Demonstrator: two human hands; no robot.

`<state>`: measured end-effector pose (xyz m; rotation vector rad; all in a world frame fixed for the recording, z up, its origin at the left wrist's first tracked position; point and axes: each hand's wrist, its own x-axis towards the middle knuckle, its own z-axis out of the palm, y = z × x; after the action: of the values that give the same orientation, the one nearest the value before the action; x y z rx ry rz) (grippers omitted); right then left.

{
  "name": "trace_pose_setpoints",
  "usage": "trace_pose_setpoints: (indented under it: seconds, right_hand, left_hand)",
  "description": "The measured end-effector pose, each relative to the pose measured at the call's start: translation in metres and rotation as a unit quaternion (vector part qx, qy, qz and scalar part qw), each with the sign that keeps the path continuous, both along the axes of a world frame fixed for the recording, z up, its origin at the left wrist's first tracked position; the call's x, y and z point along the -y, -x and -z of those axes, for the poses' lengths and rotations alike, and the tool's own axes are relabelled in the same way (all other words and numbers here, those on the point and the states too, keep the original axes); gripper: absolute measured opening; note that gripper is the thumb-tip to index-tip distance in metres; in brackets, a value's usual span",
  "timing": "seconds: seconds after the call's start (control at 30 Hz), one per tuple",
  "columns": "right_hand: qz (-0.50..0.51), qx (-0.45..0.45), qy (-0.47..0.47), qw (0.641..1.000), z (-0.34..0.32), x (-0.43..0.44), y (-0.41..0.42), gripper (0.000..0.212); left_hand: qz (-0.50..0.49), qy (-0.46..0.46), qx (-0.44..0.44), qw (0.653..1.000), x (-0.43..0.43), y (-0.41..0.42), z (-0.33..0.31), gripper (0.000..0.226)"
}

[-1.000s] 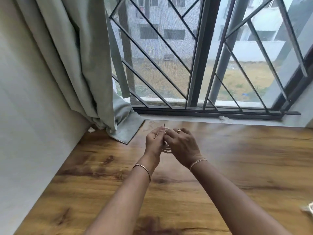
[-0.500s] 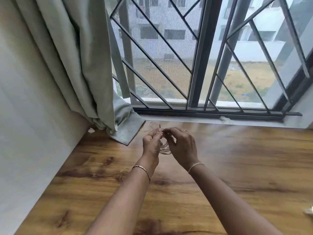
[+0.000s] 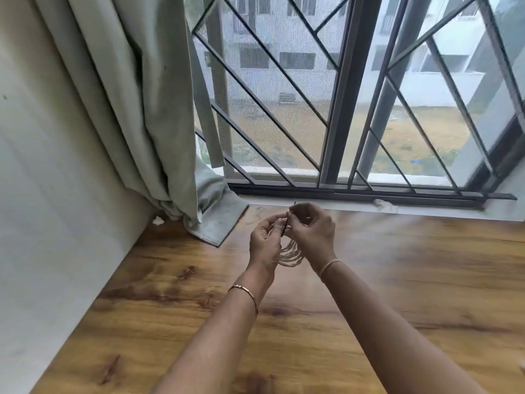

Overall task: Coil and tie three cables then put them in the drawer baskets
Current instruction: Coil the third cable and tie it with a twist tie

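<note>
Both hands are raised just above the desk, close to the window. The left hand has its fingers curled around the top of a coiled white cable, whose loops hang down between the two wrists. The right hand has its fingertips bunched in a pinch at the same spot, where a thin dark tie stands upright between the hands. How far the tie is wrapped round the coil cannot be told; the fingers hide it.

The main risk is that the loops spring apart: only the top of the coil is held, so if the left hand loosens while the right works the tie, the coil would likely unwind. The tie is small and could slip from the pinch and fall on the desk or behind it.

No drawer or basket is in view, so what they hold cannot be said. The curtain hem lies on the desk's far left corner.
</note>
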<state>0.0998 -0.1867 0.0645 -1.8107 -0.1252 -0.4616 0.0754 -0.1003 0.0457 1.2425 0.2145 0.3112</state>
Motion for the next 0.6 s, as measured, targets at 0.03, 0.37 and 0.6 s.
trace_pose_setpoints:
  seconds: [0.03,0.37,0.6]
  right_hand:
    - [0.0,0.003,-0.001,1.0,0.002,-0.001,0.0,0.01]
    - [-0.085,-0.043,-0.061,0.994,-0.001,-0.003,-0.001,0.017]
    - [-0.092,-0.031,-0.037,0.995,0.002,-0.003,-0.004,0.013]
  left_hand:
    - [0.002,-0.001,0.001,1.0,0.0,0.0,0.0,0.021]
    - [-0.016,-0.034,-0.023,0.999,-0.01,0.0,0.004,0.005]
    - [-0.004,-0.042,0.011,0.999,-0.014,0.001,0.007,0.006]
